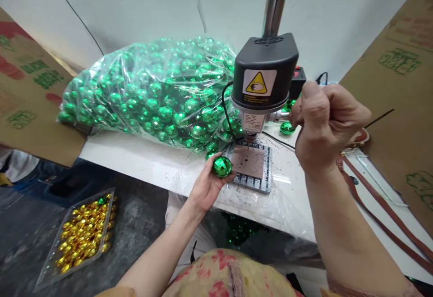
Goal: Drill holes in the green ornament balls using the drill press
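My left hand (207, 182) holds a shiny green faceted ball (222, 166) at the left edge of the drill press base plate (267, 182). Part of a second green ball (210, 154) shows just behind its fingers; whether the hand holds that one too, I cannot tell. Above the plate is the black drill press head (265, 74) with a warning sticker, its bit over a brown board (248, 159) with a dark hole. To the right of the head, my right hand (326, 123) is closed round the feed handle, which is mostly hidden by the fingers.
A big clear bag of green balls (152, 94) fills the table's left. Cardboard sheets (399, 85) flank both sides. Loose green balls (287, 128) and a brown strap (375, 207) lie to the right. A clear tray (50, 267) of gold balls is on the floor.
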Action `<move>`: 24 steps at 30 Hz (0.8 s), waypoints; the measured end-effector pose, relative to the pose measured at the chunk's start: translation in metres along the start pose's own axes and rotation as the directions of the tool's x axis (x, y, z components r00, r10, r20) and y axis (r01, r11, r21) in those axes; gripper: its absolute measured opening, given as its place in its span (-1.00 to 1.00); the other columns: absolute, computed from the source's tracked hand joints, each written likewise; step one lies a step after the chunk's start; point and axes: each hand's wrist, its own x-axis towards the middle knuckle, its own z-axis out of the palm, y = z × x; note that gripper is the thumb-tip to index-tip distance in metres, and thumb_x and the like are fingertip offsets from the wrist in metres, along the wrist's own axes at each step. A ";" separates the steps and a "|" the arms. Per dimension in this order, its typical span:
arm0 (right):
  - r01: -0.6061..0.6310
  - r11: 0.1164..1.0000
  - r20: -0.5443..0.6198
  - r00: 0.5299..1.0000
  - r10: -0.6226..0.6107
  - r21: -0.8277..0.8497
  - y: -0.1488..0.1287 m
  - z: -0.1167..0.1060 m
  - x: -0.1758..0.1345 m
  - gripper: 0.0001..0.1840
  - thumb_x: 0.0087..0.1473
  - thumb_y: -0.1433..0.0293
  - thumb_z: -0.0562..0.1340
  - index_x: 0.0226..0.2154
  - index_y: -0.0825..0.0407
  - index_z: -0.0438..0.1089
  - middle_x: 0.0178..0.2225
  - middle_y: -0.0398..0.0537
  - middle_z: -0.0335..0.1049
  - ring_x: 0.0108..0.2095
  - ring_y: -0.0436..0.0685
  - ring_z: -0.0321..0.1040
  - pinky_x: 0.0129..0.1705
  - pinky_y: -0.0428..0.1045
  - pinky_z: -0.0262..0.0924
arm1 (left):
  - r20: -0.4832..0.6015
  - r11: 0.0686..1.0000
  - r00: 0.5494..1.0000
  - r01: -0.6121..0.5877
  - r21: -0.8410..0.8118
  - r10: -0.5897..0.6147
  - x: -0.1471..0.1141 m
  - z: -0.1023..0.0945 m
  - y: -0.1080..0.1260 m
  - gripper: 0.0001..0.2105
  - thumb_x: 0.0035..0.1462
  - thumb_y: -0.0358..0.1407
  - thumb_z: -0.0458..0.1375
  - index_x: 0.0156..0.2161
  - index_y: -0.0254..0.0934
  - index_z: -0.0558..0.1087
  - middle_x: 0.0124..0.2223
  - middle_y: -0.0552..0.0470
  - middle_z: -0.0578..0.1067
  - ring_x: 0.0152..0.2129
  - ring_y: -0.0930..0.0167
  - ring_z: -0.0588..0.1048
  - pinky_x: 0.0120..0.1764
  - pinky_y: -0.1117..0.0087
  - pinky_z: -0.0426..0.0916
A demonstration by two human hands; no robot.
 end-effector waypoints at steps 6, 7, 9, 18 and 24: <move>0.032 0.999 0.013 0.999 -0.032 0.032 0.004 -0.001 0.001 -0.54 0.19 0.40 0.19 -0.68 0.06 0.07 -0.71 -0.29 0.02 -0.67 -0.19 0.06 -0.59 -0.06 -0.14 | 0.021 0.997 1.000 -0.016 0.082 0.014 0.025 0.004 -0.015 -0.57 0.08 -0.03 0.30 -0.03 -0.18 0.37 -0.20 0.06 0.49 -0.35 0.44 0.50 -0.27 0.36 0.47; 0.035 0.999 0.006 0.999 -0.035 0.023 0.004 0.000 0.001 -0.54 0.19 0.40 0.19 -0.68 0.06 0.08 -0.71 -0.29 0.03 -0.67 -0.19 0.06 -0.59 -0.06 -0.13 | 0.017 0.987 0.997 -0.073 0.142 0.072 0.030 0.003 -0.017 -0.54 0.06 -0.03 0.32 -0.02 -0.18 0.36 -0.21 0.07 0.49 -0.36 0.46 0.49 -0.28 0.40 0.44; 0.029 1.000 -0.012 0.999 -0.029 0.009 0.003 0.001 0.000 -0.54 0.19 0.40 0.18 -0.68 0.06 0.08 -0.71 -0.29 0.04 -0.67 -0.19 0.06 -0.58 -0.07 -0.11 | 0.018 0.950 0.981 -0.192 0.245 0.194 0.039 0.003 -0.022 -0.51 0.01 -0.04 0.35 -0.02 -0.19 0.36 -0.21 0.08 0.49 -0.31 0.48 0.48 -0.23 0.45 0.39; 0.033 0.999 0.002 0.999 -0.033 0.034 0.007 0.001 0.003 -0.47 0.18 0.34 0.21 -0.69 0.01 -0.04 -0.73 -0.27 -0.06 -0.70 -0.13 0.02 -0.61 -0.03 -0.18 | 0.159 0.840 0.949 -0.315 0.441 0.272 0.080 0.000 -0.039 -0.49 0.06 -0.07 0.32 0.04 -0.23 0.31 -0.10 -0.01 0.49 -0.13 0.39 0.47 -0.05 0.38 0.34; 0.042 0.999 0.002 0.999 -0.042 0.029 0.008 0.001 0.003 -0.48 0.18 0.33 0.21 -0.67 0.02 -0.06 -0.71 -0.26 -0.09 -0.69 -0.13 0.03 -0.61 -0.02 -0.15 | 0.253 0.818 0.944 -0.313 0.482 0.212 0.095 0.000 -0.044 -0.47 0.08 -0.14 0.30 0.11 -0.25 0.28 0.12 -0.14 0.45 0.10 0.28 0.41 0.16 0.26 0.27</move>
